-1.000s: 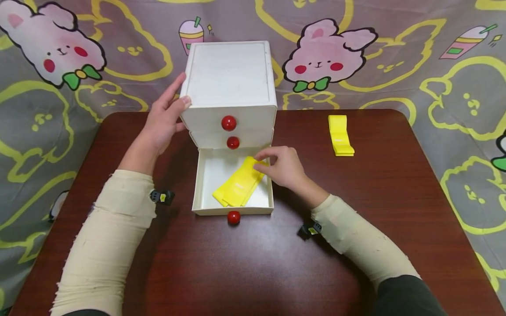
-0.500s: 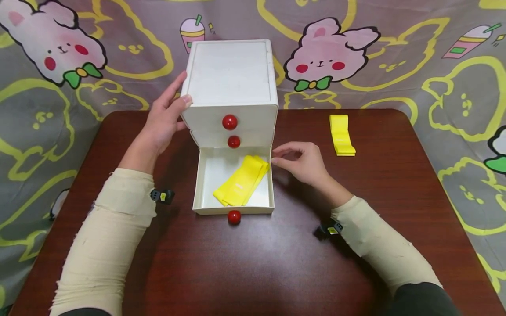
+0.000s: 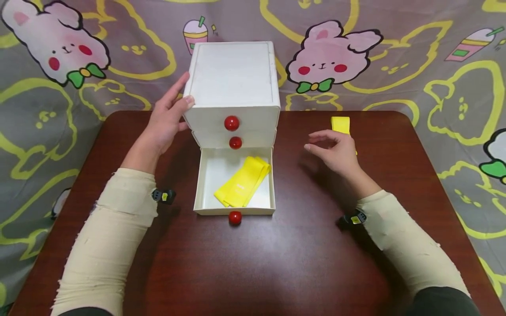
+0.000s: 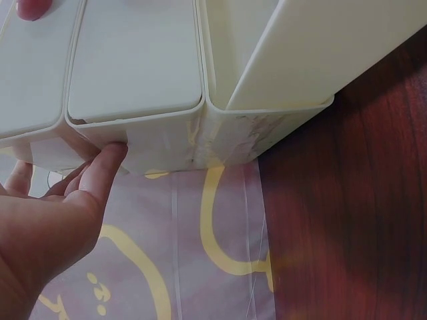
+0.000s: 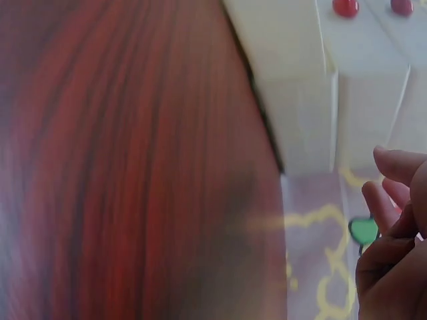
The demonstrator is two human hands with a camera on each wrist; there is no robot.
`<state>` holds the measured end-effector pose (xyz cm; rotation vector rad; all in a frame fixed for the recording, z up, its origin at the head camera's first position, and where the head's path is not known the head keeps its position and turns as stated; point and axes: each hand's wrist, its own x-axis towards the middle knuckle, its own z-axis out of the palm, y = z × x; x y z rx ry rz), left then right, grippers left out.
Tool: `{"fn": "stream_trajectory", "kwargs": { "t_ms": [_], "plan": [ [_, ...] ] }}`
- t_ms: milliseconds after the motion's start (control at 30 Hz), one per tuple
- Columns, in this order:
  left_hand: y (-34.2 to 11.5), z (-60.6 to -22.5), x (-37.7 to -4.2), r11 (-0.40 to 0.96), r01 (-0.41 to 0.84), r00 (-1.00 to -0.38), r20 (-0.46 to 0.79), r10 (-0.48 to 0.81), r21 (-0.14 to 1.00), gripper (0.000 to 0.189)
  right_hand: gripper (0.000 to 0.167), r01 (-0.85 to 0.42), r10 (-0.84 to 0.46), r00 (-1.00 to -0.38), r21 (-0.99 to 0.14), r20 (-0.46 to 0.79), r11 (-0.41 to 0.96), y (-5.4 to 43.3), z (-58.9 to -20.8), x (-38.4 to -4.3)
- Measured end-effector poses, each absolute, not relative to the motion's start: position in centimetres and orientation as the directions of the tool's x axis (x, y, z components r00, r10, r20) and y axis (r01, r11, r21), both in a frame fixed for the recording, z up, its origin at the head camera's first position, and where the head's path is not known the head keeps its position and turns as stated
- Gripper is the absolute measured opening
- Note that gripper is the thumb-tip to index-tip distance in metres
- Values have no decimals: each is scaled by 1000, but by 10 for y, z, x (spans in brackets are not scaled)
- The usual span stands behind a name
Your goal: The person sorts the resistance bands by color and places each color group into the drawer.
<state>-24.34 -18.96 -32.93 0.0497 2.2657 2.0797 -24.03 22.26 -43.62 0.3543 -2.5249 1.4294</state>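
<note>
A white drawer cabinet (image 3: 233,74) with red knobs stands on the table, its bottom drawer (image 3: 199,180) pulled out. A folded yellow resistance band (image 3: 241,182) with small pale print lies slantwise inside that drawer. My left hand (image 3: 164,118) rests against the cabinet's left side, thumb at the upper front edge; the left wrist view shows its fingers (image 4: 107,167) touching the side wall. To the right of the cabinet, my right hand (image 3: 336,151) hovers with loosely bent fingers and holds nothing. It partly hides a second yellow resistance band (image 3: 341,124) on the table.
The dark brown table (image 3: 253,267) carries the cabinet. A patterned cloth (image 3: 245,17) hangs behind and around it. Two upper drawers with red knobs (image 3: 231,123) are closed. Both forearms wear beige sleeves with small wrist cameras.
My right hand has let go of the band in the drawer and moved right, toward the second band. My left hand stays at the cabinet's side.
</note>
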Motion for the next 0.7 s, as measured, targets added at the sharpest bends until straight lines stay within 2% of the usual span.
{"fn": "stream_trajectory", "kwargs": {
  "t_ms": [367,700],
  "plan": [
    [-189,-329,-243,74,-26,-997,-30,66,997,55,45,-173,32,-974,-820,226,545,265,-434,-275],
    [-190,-330,-244,74,-17,-997,-22,70,997,56,48,-82,86,-981,-778,172,623,291,-435,-305]
  ]
}}
